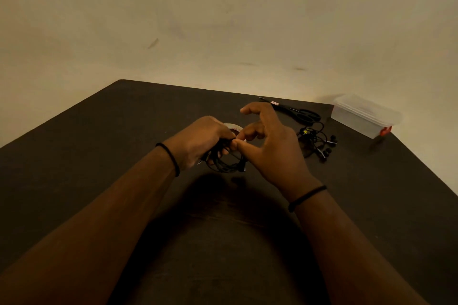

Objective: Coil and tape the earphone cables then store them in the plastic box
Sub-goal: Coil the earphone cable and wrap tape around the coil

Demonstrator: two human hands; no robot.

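Observation:
My left hand [205, 138] grips a coiled black earphone cable [226, 164] just above the dark table [124, 131]. My right hand [270, 141] meets it at the top of the coil, thumb and bent fingers pinching there; its index finger sticks up. What exactly the right fingertips pinch is too dim to tell. A roll of clear tape [234, 127] with a red core peeks out behind both hands. A loose tangle of black earphones [318, 140] lies to the right. The clear plastic box [364, 115] with a red latch stands shut at the far right corner.
Black scissors [297, 112] lie behind my right hand, handles toward the box. The table's right edge runs diagonally close to the box. A plain wall stands behind the table.

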